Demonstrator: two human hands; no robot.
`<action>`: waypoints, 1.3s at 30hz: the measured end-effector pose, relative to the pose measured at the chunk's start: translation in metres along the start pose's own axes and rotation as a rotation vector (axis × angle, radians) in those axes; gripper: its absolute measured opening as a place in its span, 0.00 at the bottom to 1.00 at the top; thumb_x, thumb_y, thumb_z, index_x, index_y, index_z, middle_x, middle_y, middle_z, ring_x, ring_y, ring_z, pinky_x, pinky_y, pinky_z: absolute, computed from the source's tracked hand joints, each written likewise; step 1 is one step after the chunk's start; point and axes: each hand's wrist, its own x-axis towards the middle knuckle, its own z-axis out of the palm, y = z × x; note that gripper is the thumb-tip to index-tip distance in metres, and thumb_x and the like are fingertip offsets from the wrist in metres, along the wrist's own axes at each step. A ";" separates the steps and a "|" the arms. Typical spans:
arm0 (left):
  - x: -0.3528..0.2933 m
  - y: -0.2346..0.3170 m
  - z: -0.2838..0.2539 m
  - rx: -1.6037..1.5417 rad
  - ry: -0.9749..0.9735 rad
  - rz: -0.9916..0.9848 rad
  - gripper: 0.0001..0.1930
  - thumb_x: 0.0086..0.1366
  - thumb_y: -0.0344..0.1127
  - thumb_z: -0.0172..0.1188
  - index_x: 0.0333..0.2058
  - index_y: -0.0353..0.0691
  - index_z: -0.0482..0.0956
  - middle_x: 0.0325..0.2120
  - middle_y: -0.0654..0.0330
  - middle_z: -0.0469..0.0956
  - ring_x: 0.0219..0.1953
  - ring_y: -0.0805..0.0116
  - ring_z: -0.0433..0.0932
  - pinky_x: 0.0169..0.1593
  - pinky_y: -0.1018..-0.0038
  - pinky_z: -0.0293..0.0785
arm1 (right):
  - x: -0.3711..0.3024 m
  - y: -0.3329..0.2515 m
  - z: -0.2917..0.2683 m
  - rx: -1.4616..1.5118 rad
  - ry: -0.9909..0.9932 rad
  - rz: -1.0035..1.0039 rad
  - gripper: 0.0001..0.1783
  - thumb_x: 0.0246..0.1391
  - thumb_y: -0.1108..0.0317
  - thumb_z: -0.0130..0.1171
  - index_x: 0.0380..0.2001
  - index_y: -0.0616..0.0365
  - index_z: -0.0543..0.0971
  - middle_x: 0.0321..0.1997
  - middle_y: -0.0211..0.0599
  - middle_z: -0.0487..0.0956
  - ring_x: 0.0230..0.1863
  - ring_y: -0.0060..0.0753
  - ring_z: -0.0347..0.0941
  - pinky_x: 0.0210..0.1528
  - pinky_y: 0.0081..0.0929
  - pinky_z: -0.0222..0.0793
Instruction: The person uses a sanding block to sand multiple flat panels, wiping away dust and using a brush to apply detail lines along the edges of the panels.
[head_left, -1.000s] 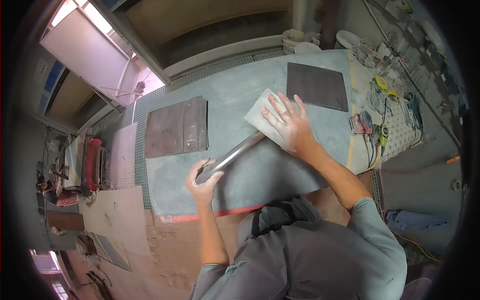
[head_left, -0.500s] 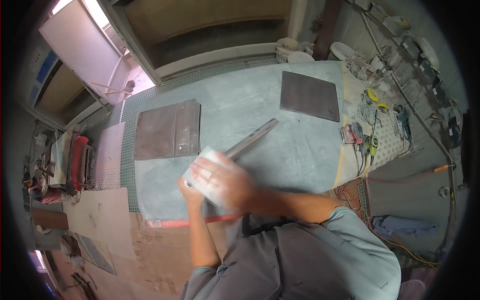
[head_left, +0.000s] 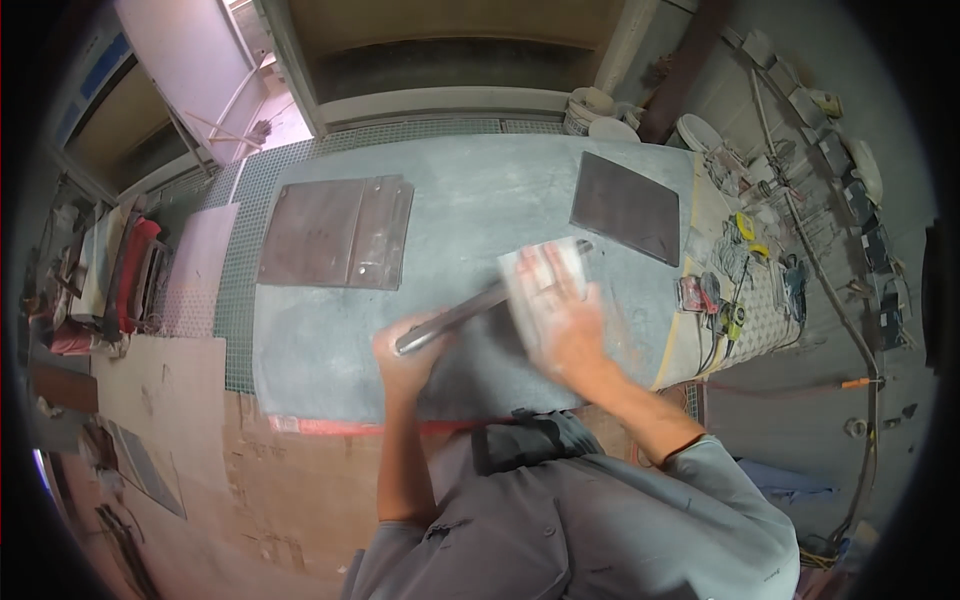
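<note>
My left hand (head_left: 404, 370) is closed around the near end of a long, narrow dark bar (head_left: 465, 312), which slants up to the right above the grey-covered table (head_left: 320, 350). Toward the bar's far end, my right hand (head_left: 572, 335) presses a white cloth (head_left: 515, 278) over it with the fingers laid along the top. Only the bar's far tip shows past the cloth. Motion smears the right hand, and the exact kind of white sheet is hard to make out. Dark flat panels (head_left: 308, 230) lie at the table's left, and another dark panel (head_left: 625, 210) at its right.
Power sanders (head_left: 732, 318) with cords sit on the table's right end, near a yellow-topped tool (head_left: 745, 226). Buckets (head_left: 588, 108) stand beyond the far edge. An orange-tipped hose (head_left: 855, 383) runs at the right, and cardboard (head_left: 300, 490) covers the floor at the near left.
My right hand and the white cloth have slid along the bar from its near end to its far end. The near end beside my left hand is now uncovered.
</note>
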 end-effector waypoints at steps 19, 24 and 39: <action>0.000 -0.009 -0.008 0.145 -0.036 0.118 0.16 0.56 0.27 0.80 0.43 0.31 0.89 0.37 0.52 0.91 0.37 0.69 0.89 0.43 0.73 0.83 | 0.016 -0.069 0.012 0.141 0.100 -0.210 0.37 0.51 0.71 0.62 0.68 0.67 0.76 0.75 0.50 0.74 0.78 0.52 0.66 0.53 0.51 0.66; 0.004 -0.007 0.005 0.077 -0.007 0.202 0.18 0.54 0.26 0.82 0.43 0.30 0.89 0.40 0.49 0.91 0.41 0.67 0.91 0.46 0.73 0.84 | 0.000 0.020 -0.011 -0.144 0.022 0.057 0.44 0.48 0.74 0.62 0.73 0.67 0.69 0.81 0.51 0.66 0.81 0.53 0.59 0.54 0.53 0.65; -0.005 -0.054 -0.009 0.141 -0.022 0.016 0.07 0.68 0.33 0.67 0.35 0.35 0.87 0.30 0.54 0.89 0.34 0.71 0.87 0.36 0.69 0.80 | 0.023 -0.115 0.012 0.264 0.025 -0.280 0.39 0.47 0.76 0.64 0.68 0.66 0.76 0.75 0.52 0.73 0.77 0.55 0.67 0.51 0.44 0.67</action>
